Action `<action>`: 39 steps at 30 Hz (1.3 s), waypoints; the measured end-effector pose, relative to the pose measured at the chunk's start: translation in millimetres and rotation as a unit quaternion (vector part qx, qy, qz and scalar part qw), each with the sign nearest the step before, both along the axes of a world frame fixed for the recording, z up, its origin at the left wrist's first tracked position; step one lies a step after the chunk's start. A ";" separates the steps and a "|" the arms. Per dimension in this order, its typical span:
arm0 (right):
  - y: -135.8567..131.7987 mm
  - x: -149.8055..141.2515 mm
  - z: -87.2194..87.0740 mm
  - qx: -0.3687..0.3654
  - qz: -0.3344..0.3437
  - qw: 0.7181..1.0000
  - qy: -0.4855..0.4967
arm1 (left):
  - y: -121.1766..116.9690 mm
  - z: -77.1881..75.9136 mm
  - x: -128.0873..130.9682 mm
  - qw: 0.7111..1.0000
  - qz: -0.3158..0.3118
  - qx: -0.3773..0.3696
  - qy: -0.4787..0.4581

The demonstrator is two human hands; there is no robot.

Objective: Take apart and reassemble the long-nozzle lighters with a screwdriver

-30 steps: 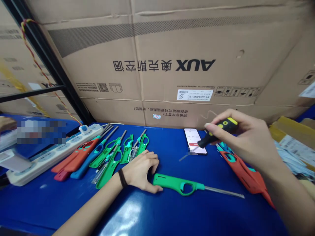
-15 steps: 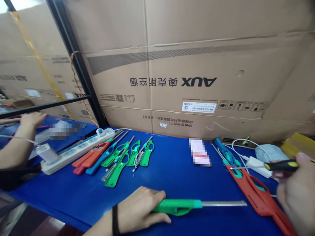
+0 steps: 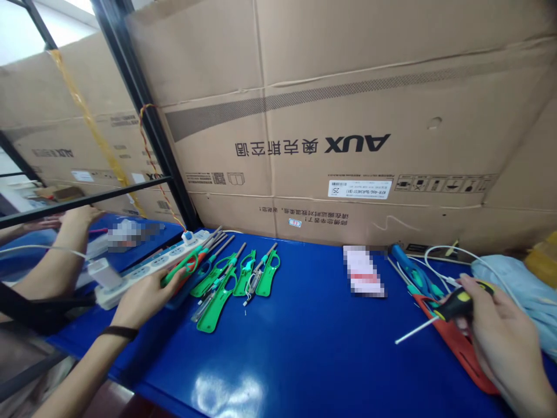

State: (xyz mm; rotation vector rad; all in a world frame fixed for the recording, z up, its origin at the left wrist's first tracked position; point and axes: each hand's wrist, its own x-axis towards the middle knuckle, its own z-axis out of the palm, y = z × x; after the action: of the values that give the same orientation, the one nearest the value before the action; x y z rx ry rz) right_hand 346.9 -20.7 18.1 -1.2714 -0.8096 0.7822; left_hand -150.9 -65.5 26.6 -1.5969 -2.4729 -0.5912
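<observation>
My left hand (image 3: pixel 145 296) is closed round the grip of a green long-neck lighter (image 3: pixel 185 264). It holds the lighter over the row of red, blue and green lighters (image 3: pixel 226 278) at the left of the blue table (image 3: pixel 296 342). My right hand (image 3: pixel 500 337) grips a black and yellow screwdriver (image 3: pixel 452 307) whose shaft points left, just above a red lighter (image 3: pixel 461 348) at the right.
A white power strip (image 3: pixel 143 273) lies at the far left, with another person's arm (image 3: pixel 47 261) beside it. A phone (image 3: pixel 363 278) lies mid-table. Blue lighters (image 3: pixel 411 270), a white cable (image 3: pixel 448 255) and a light blue bag (image 3: pixel 517 284) sit at the right. Large cardboard boxes (image 3: pixel 348 128) stand behind.
My left hand has carried the green lighter from the table's front edge to the row at the left. My right hand brought the screwdriver down and left over the red lighter.
</observation>
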 end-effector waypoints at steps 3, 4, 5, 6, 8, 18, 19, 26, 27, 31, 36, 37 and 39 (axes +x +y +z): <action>2.4 -1.1 -2.7 -0.001 0.003 1.000 -0.007 | 7.8 -3.4 0.7 0.997 0.026 -0.044 0.054; 3.1 -1.3 -3.3 0.002 0.004 1.000 -0.009 | 10.0 -4.3 2.3 0.996 0.033 -0.033 0.070; 3.7 -1.3 -3.8 0.001 0.007 1.000 -0.012 | 12.3 -5.1 4.5 0.996 0.038 -0.018 0.084; 4.1 -1.1 -4.5 0.000 0.008 1.000 -0.014 | 14.7 -5.7 7.3 0.995 0.038 -0.004 0.095; 4.9 -0.3 -6.6 -0.005 0.006 1.000 -0.012 | 20.0 -6.9 15.5 0.993 0.029 0.019 0.114; 4.1 -0.7 -11.9 -0.044 0.052 0.997 -0.021 | 64.2 -40.3 126.3 0.973 -0.208 0.008 0.096; 3.9 -1.1 -11.9 -0.045 0.050 0.997 -0.024 | 71.5 -45.8 135.2 0.974 -0.206 0.002 0.095; 4.8 -1.3 -14.2 -0.047 0.035 0.998 -0.023 | 106.2 -71.7 147.3 0.987 -0.136 -0.036 0.072; 4.6 -1.8 -13.4 -0.048 0.036 0.998 -0.019 | 105.4 -73.2 147.0 0.987 -0.141 -0.040 0.071; 1.9 -5.5 -9.7 -0.056 0.032 0.998 -0.013 | 90.5 -75.2 153.1 0.973 -0.210 -0.056 0.074; 1.0 -7.2 -14.3 -0.056 0.063 0.996 -0.028 | 65.9 -68.2 171.9 0.930 -0.353 -0.074 0.072; 1.6 -6.8 -16.1 -0.054 0.067 0.996 -0.029 | 62.5 -65.9 176.0 0.919 -0.381 -0.077 0.072; 3.3 -5.7 -19.4 -0.048 0.065 0.996 -0.033 | 57.9 -61.2 184.4 0.892 -0.439 -0.083 0.070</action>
State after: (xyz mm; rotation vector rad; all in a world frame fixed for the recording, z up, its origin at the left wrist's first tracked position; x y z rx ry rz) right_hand 341.2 -17.4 -1.3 -1.3444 -0.9247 0.8968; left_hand 33.5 -7.6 -34.5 -2.6992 -1.6181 -0.3192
